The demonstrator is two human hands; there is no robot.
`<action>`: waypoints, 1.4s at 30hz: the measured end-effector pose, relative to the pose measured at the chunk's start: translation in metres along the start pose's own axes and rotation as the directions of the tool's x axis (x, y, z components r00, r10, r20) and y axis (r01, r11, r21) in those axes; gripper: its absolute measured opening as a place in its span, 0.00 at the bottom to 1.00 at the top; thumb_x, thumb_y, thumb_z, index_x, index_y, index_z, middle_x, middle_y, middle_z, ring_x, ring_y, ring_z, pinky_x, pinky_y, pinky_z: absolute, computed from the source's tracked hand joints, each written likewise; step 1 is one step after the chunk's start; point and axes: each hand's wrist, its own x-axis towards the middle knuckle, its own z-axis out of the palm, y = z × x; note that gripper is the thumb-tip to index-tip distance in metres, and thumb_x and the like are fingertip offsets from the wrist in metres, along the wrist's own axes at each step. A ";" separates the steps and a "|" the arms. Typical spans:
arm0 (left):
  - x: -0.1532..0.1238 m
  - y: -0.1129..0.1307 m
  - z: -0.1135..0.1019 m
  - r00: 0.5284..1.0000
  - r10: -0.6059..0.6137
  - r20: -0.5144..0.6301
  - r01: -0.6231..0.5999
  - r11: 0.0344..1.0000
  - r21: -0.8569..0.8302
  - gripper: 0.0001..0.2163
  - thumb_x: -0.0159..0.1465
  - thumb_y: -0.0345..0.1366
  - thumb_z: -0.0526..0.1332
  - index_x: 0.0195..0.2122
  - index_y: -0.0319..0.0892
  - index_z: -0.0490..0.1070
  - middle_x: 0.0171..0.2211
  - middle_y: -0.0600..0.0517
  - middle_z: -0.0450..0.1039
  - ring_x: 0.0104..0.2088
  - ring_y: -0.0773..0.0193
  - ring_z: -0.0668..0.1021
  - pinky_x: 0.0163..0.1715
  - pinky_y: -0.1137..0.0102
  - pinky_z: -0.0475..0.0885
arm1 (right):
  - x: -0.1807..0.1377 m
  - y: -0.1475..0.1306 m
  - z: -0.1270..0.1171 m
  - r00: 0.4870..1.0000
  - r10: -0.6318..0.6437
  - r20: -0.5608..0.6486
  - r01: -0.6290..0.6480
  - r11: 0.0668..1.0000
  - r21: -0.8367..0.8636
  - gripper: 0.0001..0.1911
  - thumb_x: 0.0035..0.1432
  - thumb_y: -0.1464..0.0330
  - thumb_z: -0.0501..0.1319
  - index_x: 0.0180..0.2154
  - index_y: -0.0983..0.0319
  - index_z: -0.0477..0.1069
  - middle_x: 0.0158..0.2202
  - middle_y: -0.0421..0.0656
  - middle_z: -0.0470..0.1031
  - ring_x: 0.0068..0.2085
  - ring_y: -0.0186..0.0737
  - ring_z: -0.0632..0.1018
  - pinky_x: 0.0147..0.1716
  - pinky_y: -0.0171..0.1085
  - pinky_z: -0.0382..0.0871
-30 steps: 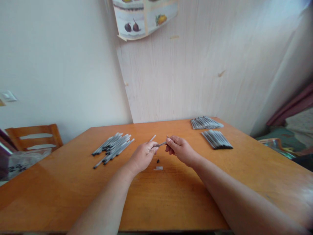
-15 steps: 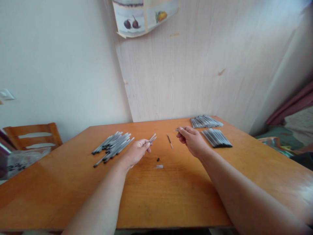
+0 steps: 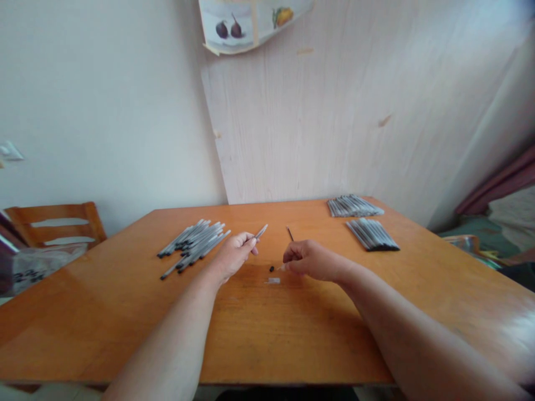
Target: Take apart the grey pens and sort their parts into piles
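1. The slim tube, greyish-white and pen-like, sits in the left hand above the counter, slanting up and away to the right. The left thumb and fingers pinch it; the hand covers its near end.
2. The right hand is low over the middle of the counter, its thumb and fingers pressed together on a small pale piece, too blurred to make out well. Whether that piece touches the wood, I cannot tell.
3. Just left of those fingertips lies a small black plug; a short translucent piece lies nearer the person.
4. A thin dark rod lies beyond the right hand, which blocks the view of its near end.
5. Left of the left hand is a loose pile of grey pens with black ends, lying at a slant and overlapping.
6. Far right, a neat row of pens points its black ends toward the person; a second bundle lies behind it.
7. Beyond the counter's left edge stand a wooden chair and a clear bag with black pieces inside.
8. A fruit poster hangs on the wall panel. Any lettering on the pens is too small to read.
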 end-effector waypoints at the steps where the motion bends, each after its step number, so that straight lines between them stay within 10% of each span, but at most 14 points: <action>1: 0.000 0.000 0.000 1.000 0.000 0.001 0.000 1.000 -0.017 0.14 0.62 0.47 0.54 0.35 0.42 0.70 0.28 0.54 0.71 0.24 0.68 0.66 0.27 0.73 0.62 | 0.000 0.001 0.001 1.000 -0.018 -0.001 0.018 0.999 -0.051 0.03 0.47 0.69 0.64 0.28 0.62 0.73 0.25 0.40 0.74 0.26 0.33 0.71 0.26 0.33 0.62; 24: 0.003 -0.002 0.000 0.995 -0.098 -0.019 0.073 0.844 -0.531 0.14 0.60 0.44 0.62 0.41 0.39 0.71 0.31 0.51 0.72 0.21 0.74 0.66 0.19 0.77 0.55 | -0.001 0.004 0.008 0.993 0.049 0.108 -0.010 0.945 -0.328 0.12 0.48 0.64 0.65 0.36 0.63 0.76 0.29 0.41 0.76 0.28 0.32 0.71 0.26 0.30 0.59; 42: 0.007 0.003 -0.005 0.974 -0.212 -0.077 0.065 0.591 -0.804 0.07 0.59 0.30 0.59 0.39 0.37 0.70 0.31 0.49 0.74 0.25 0.70 0.72 0.22 0.75 0.63 | -0.010 -0.006 0.014 0.951 -0.129 0.281 0.227 0.907 -0.354 0.07 0.50 0.67 0.64 0.34 0.61 0.77 0.30 0.40 0.75 0.28 0.32 0.71 0.27 0.31 0.60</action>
